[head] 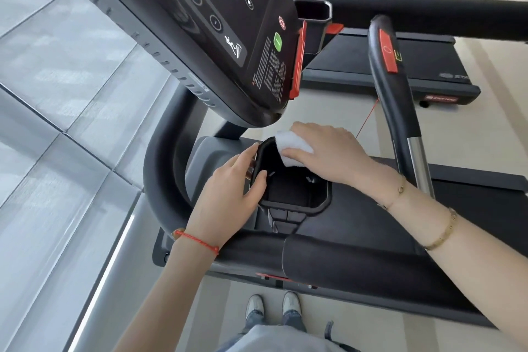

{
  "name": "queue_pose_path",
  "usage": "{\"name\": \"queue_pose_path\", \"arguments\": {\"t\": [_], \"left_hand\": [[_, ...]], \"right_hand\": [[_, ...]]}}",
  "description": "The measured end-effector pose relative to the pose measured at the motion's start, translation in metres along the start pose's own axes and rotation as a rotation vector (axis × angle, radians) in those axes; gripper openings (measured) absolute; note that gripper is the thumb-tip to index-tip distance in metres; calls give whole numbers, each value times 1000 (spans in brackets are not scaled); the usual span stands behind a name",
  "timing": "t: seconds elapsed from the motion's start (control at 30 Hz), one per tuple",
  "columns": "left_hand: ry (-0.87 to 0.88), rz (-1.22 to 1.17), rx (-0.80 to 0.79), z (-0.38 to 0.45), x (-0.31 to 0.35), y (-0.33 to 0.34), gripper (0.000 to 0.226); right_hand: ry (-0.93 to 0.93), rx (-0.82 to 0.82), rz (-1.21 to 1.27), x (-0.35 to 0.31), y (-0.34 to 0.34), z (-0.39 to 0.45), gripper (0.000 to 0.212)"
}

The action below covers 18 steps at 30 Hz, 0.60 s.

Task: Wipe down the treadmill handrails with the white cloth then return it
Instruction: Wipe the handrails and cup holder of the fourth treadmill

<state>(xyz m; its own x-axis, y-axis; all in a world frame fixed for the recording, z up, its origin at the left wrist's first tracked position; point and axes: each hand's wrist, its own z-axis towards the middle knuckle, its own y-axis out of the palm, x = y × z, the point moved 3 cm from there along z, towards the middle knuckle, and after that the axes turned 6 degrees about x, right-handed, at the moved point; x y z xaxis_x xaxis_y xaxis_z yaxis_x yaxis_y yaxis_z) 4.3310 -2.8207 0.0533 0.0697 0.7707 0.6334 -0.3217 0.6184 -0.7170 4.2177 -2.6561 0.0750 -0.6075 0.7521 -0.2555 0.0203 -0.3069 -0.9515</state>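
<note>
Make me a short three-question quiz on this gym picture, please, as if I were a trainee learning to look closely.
1. True or false: the white cloth lies under the right hand.
2. What does the left hand grip: A) the red stop button, B) the black holder rim, C) the far handrail?
3. What colour is the cord on the left wrist?

Key: 1 true; 2 B; 3 red.
</note>
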Motion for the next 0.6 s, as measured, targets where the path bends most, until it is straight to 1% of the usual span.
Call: {"name": "queue_pose_path", "arguments": {"t": [0.1, 0.17, 0.23, 0.37, 0.43, 0.5, 0.53, 0.6], "left_hand": [[-18, -6, -14, 1, 0, 0, 53], [-15, -2, -12, 0, 2, 1, 53], [-5, 3, -6, 0, 3, 0, 52], [-1, 3, -2, 1, 3, 0, 50], [4, -5, -3, 1, 3, -1, 49], [9, -11, 2, 0, 2, -2, 48], [8, -13, 2, 1, 1, -2, 48], [-2, -10, -6, 1, 0, -1, 48]], "right_hand": [[246, -38, 245, 17, 5, -28, 30], [316, -58, 349, 20, 9, -32, 28], [275, -96, 317, 18, 9, -22, 29], [124, -229, 150, 11, 2, 7, 28], [79, -223, 117, 6, 2, 11, 30], [94, -153, 146, 3, 2, 8, 31], [128, -116, 176, 2, 1, 4, 31], [240, -99, 244, 5, 1, -10, 35]]}}
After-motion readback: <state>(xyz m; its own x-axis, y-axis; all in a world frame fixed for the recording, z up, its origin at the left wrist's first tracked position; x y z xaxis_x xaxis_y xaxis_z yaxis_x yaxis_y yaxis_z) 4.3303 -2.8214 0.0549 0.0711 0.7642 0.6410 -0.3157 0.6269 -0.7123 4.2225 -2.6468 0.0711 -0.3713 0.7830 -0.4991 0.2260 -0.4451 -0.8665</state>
